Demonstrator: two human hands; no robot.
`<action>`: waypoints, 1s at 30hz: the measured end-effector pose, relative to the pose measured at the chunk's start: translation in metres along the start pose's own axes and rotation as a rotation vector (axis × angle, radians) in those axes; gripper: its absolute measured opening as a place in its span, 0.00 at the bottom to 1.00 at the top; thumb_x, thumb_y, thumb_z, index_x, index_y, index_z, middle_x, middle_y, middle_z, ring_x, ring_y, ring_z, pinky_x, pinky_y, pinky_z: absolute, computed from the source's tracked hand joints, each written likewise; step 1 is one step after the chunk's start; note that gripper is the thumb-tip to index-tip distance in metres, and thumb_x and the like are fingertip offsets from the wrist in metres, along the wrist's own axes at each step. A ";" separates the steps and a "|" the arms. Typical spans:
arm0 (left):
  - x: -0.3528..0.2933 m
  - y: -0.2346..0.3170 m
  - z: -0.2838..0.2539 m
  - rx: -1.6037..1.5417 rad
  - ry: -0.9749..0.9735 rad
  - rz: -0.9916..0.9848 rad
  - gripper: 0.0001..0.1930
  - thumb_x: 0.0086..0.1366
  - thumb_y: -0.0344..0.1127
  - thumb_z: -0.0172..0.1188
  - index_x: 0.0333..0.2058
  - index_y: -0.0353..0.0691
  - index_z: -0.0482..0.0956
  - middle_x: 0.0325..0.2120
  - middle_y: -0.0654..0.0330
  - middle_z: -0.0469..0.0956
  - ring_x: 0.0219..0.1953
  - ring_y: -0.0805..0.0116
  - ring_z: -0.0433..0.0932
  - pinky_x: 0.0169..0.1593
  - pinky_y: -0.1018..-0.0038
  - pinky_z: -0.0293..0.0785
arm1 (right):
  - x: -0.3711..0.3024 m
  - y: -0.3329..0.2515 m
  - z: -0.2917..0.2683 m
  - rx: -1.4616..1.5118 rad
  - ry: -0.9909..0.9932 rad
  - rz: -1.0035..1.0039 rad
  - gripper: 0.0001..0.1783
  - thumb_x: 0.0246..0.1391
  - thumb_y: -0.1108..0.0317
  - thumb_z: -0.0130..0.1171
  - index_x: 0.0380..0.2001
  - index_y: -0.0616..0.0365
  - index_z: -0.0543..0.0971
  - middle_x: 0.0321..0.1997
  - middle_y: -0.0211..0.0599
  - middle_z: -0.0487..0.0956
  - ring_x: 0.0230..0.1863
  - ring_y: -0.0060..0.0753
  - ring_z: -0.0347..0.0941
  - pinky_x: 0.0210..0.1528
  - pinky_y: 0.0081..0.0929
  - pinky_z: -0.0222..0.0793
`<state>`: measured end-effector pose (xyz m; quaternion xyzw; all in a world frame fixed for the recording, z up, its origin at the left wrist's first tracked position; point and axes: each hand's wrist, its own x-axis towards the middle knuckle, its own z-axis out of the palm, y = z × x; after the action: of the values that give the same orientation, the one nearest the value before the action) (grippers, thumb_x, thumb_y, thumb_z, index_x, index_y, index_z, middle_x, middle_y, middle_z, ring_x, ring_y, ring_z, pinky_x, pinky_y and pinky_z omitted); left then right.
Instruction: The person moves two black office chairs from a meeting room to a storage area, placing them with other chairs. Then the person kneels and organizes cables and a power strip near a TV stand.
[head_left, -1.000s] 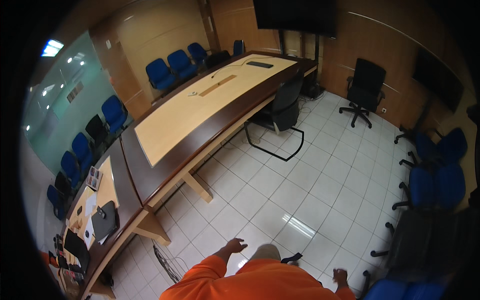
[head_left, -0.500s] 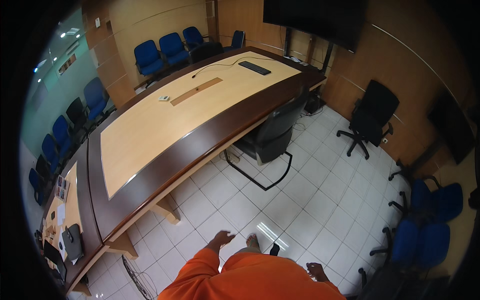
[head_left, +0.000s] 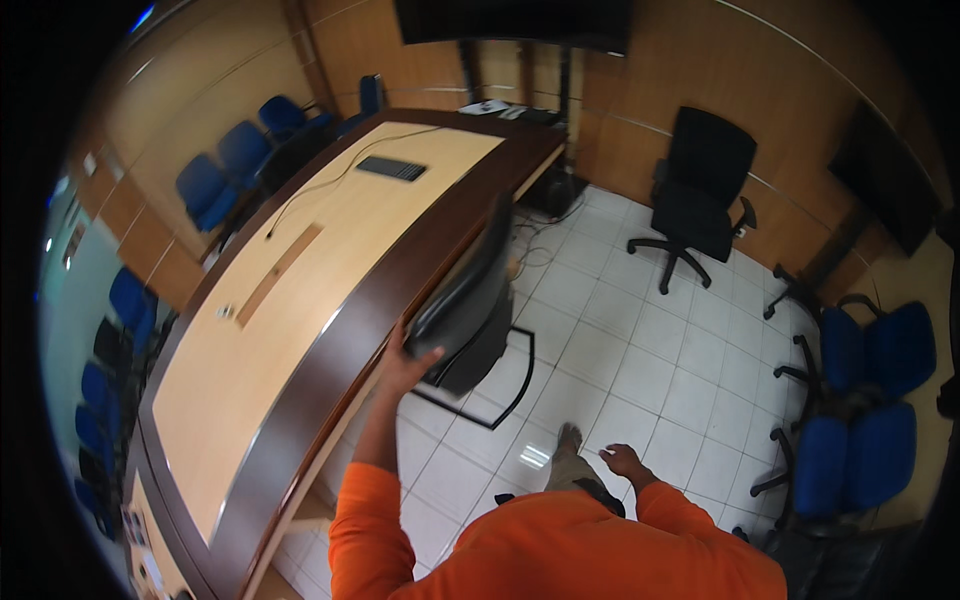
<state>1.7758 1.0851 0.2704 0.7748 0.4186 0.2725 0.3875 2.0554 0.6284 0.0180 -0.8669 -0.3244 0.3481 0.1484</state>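
Note:
My left hand (head_left: pixel 402 362) is stretched forward to the black chair (head_left: pixel 468 312) at the long table's near side. Its thumb and fingers are closed around the edge of the chair's backrest. This chair has a dark bent-tube base resting on the tiles. Low on the right, my right hand (head_left: pixel 624 461) hangs beside my body, with its fingers loosely bent and apart, and I see nothing in it. Both arms wear orange sleeves, and one foot shows ahead of me on the floor.
The long conference table (head_left: pixel 350 350) runs along my left, with a keyboard (head_left: pixel 391 168) on it. A black swivel chair (head_left: pixel 700 190) stands by the wood-panelled wall. Blue chairs (head_left: pixel 862 450) line the right side. Loose cables (head_left: pixel 535 245) lie beneath the table's far end.
I have moved forward, closer to the chair. My left hand has reached out from beside my body and taken hold of its backrest. The right hand still hangs free.

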 end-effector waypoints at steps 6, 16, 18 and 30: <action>0.088 0.052 0.010 0.357 -0.327 -0.165 0.49 0.45 0.46 0.82 0.62 0.28 0.68 0.53 0.39 0.79 0.56 0.51 0.79 0.59 0.63 0.75 | 0.101 -0.004 -0.124 0.119 0.019 0.011 0.33 0.62 0.42 0.56 0.55 0.60 0.80 0.59 0.51 0.79 0.63 0.53 0.72 0.68 0.41 0.66; 0.124 0.082 0.044 0.565 -0.357 -0.173 0.50 0.37 0.49 0.81 0.59 0.33 0.73 0.50 0.39 0.80 0.55 0.47 0.79 0.59 0.61 0.76 | 0.125 0.129 -0.156 -0.135 0.038 0.075 0.33 0.61 0.41 0.50 0.47 0.63 0.83 0.53 0.57 0.81 0.58 0.55 0.75 0.63 0.47 0.69; 0.121 0.084 0.042 0.636 -0.341 -0.199 0.49 0.37 0.50 0.80 0.59 0.33 0.74 0.49 0.41 0.81 0.53 0.47 0.80 0.58 0.61 0.77 | 0.105 0.133 -0.143 -0.102 -0.060 0.153 0.33 0.61 0.41 0.50 0.47 0.62 0.84 0.51 0.56 0.82 0.56 0.55 0.77 0.62 0.46 0.70; 0.113 0.101 0.044 0.672 -0.371 -0.213 0.45 0.41 0.49 0.79 0.58 0.31 0.76 0.53 0.38 0.78 0.56 0.46 0.78 0.61 0.61 0.74 | -0.040 0.197 -0.082 0.036 -0.115 0.324 0.28 0.61 0.44 0.60 0.52 0.56 0.82 0.26 0.41 0.85 0.22 0.33 0.82 0.30 0.33 0.81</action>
<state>1.9098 1.1307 0.3408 0.8467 0.4854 -0.0658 0.2077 2.1818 0.4527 0.0017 -0.8837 -0.1821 0.4222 0.0872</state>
